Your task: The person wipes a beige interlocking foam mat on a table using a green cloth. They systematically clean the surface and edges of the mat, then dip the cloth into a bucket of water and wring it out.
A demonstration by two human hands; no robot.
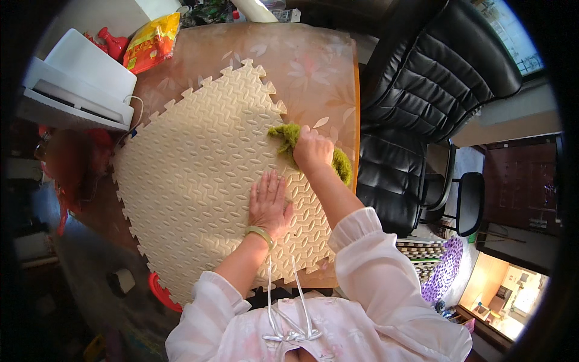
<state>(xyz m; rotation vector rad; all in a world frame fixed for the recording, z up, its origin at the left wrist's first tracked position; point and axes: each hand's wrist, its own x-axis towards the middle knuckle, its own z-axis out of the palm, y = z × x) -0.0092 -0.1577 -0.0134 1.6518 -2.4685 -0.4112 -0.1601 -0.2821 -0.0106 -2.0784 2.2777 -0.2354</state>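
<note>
A beige interlocking foam floor mat [194, 163] with a raised tread pattern and toothed edges lies across the table in front of me. My left hand [270, 203] rests flat on the mat, palm down, fingers a little apart; a pale green bangle circles that wrist. In my right hand [313, 147] is a fuzzy olive-green cloth [342, 165], bunched in the fist at the mat's right edge. Part of the cloth sticks out on either side of the fist. How far the cloth touches the mat under the hand is hidden.
The wooden table [312, 59] has a clear floral cover. A white appliance [86, 86] with a cord and a red-yellow bag [154, 43] stand at the far left. Close by the table's right edge is a black padded office chair [389, 176]. Something red [163, 292] shows below the mat's lower-left edge.
</note>
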